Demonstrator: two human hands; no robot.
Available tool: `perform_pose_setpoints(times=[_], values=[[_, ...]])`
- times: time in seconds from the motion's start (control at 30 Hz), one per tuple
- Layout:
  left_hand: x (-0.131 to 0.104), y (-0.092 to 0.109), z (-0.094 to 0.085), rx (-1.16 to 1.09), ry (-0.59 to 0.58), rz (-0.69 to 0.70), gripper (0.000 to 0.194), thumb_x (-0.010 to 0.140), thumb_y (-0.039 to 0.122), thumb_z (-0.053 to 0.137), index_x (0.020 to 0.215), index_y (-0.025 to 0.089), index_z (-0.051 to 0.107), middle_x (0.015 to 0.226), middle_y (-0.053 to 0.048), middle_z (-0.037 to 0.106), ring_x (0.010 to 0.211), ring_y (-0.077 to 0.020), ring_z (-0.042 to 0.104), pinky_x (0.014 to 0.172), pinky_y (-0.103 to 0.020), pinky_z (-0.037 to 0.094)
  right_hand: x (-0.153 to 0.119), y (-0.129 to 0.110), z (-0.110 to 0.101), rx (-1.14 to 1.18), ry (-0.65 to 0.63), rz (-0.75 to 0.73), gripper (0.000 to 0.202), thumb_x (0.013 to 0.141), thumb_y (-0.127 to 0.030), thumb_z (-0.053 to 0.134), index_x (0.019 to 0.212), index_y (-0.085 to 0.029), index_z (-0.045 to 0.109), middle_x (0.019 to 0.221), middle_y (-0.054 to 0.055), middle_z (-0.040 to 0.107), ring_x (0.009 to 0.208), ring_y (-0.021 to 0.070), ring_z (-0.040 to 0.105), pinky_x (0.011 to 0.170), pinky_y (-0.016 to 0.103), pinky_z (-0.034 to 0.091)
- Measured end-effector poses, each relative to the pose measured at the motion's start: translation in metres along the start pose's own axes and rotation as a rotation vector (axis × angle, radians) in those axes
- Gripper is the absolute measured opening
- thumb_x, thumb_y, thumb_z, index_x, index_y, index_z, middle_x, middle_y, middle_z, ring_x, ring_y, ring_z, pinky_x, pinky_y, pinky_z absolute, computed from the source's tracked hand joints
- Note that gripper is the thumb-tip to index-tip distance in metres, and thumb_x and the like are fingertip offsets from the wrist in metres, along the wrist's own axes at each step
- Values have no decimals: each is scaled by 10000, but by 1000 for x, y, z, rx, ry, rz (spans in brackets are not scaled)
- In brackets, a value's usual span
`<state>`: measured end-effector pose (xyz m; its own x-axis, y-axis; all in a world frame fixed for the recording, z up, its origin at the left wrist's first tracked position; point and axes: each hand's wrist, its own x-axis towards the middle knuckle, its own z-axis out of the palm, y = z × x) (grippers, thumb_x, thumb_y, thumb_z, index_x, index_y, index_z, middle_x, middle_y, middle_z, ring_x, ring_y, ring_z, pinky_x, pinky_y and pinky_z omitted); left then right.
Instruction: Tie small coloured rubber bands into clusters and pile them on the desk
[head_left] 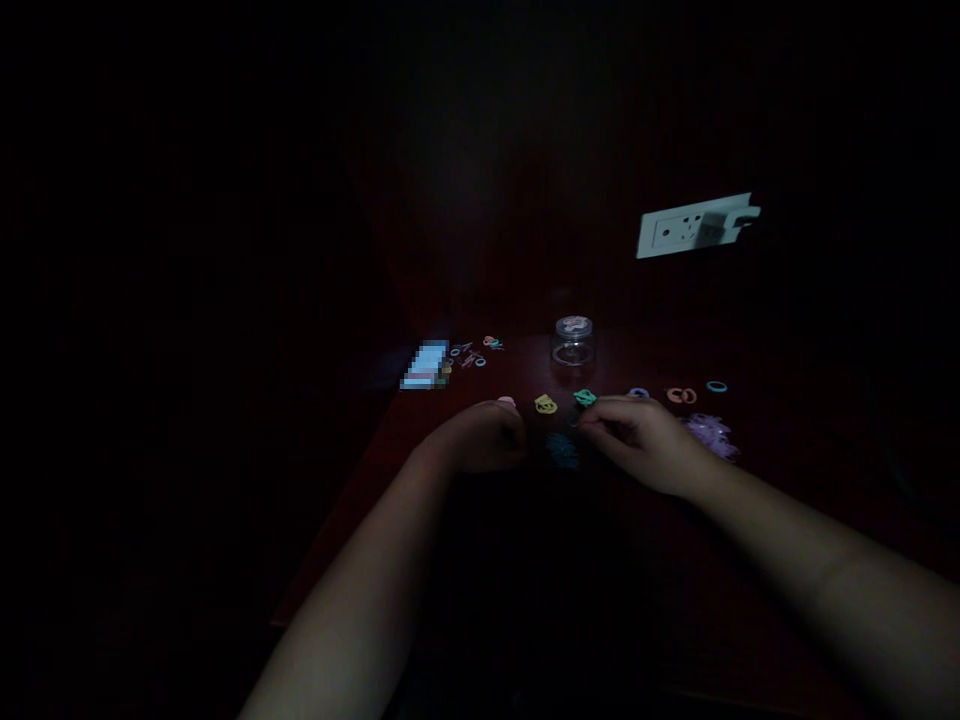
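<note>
My left hand [491, 437] rests on the dark red table with its fingers curled in, beside a pink band [507, 402]; anything inside it is hidden. My right hand [634, 436] has thumb and fingertips pinched together near a green hair tie bundle [585, 398]; what the pinch holds is too dim to make out. Between the hands lie a yellow bundle [546, 405] and a dark blue pile of thin bands [562, 450]. A purple pile [711, 436] sits right of my right hand, with orange bands [681, 396] and a blue ring [717, 387] behind it.
A clear lidded jar [574, 343] stands behind the bundles. A lit, pixelated screen [425, 365] lies at the table's back left, beside small scattered bands [470, 357]. On the wall, a white socket panel [679, 229] holds a plug. The surroundings are very dark.
</note>
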<state>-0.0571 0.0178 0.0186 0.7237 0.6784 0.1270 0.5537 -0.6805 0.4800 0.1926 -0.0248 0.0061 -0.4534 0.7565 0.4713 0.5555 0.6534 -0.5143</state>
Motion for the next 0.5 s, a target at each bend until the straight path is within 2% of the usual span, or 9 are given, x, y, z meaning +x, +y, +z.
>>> perform_pose_setpoints(times=[0.2,0.3,0.5], values=[[3,21,8,-54,288,204,241,808,303,686,1022,193,678,1034,-79,672,938,-185,619,861,-325,492,0,-2,1,1,8,-36,183,921,-244,521,819,-188,663,709,12,630,631,140,548,636,280,400],[7,30,16,-36,321,231,243,835,278,659,1065,201,664,961,-46,680,842,-149,631,766,-272,492,0,-2,2,1,5,-48,177,920,-247,531,813,-189,659,702,7,620,638,139,549,647,279,394],[10,35,21,3,359,226,113,861,240,617,945,197,679,865,-11,698,762,-119,640,704,-236,483,0,-5,1,-7,-7,-60,174,919,-243,535,801,-185,649,688,0,606,632,133,543,662,282,384]])
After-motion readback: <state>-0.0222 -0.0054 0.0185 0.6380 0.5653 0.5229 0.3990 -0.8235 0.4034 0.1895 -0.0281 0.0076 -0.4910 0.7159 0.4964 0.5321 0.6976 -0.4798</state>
